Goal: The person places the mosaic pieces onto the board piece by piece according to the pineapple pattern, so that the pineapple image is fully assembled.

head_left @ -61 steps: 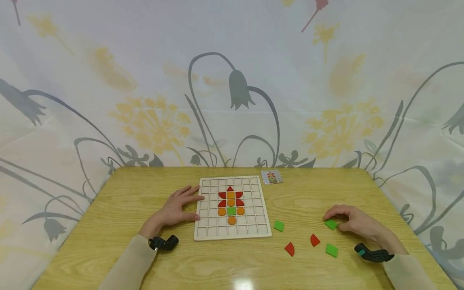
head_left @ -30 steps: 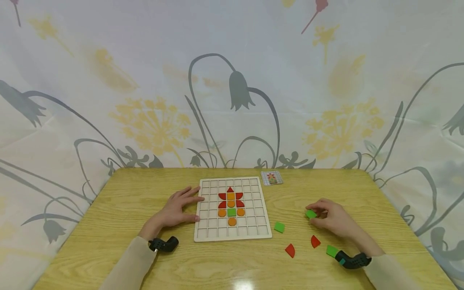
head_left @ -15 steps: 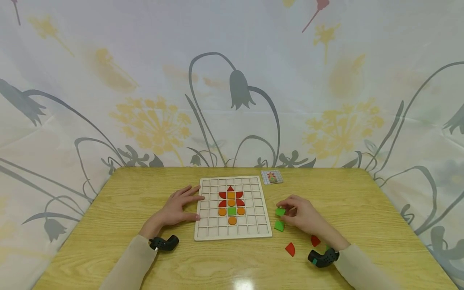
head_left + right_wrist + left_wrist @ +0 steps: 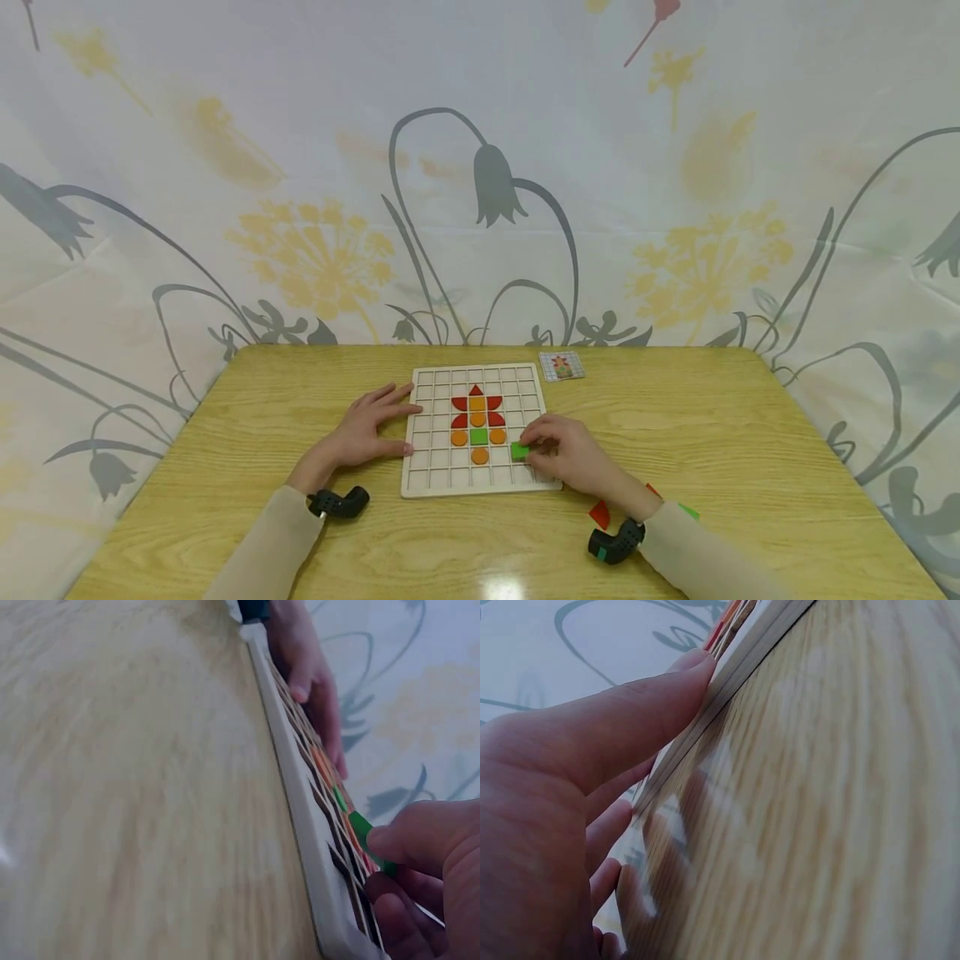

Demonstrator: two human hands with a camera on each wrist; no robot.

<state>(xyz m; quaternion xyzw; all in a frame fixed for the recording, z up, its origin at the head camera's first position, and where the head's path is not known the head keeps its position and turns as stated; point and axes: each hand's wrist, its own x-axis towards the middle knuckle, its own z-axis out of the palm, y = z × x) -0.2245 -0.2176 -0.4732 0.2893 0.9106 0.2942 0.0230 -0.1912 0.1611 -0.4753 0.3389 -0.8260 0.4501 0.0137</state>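
A pale wooden grid board [image 4: 442, 481] lies on the table, bearing a flower-like pattern of red, orange and green pieces around a green square [image 4: 478, 437]. My left hand [image 4: 367, 429] rests along the board's left side, fingers spread and extended; in the left wrist view its thumb [image 4: 652, 712] lies against the board's edge [image 4: 742, 679]. Over the right part of the grid, my right hand [image 4: 573, 457] pinches a green square tile [image 4: 519, 451] between thumb and fingers. The right wrist view shows this tile [image 4: 359, 827] tilted, just above the board.
Beyond the board's far right corner lies a small picture card [image 4: 562, 366] printed with a similar pattern. Red quarter-circle pieces [image 4: 600, 514] and a partly covered green tile [image 4: 688, 511] lie around the right forearm. A patterned cloth [image 4: 337, 167] hangs behind the table.
My right hand took up a green tile from the table at right and carried it leftward over the board. It now hides the nearer green tile's place. The left hand stayed put.
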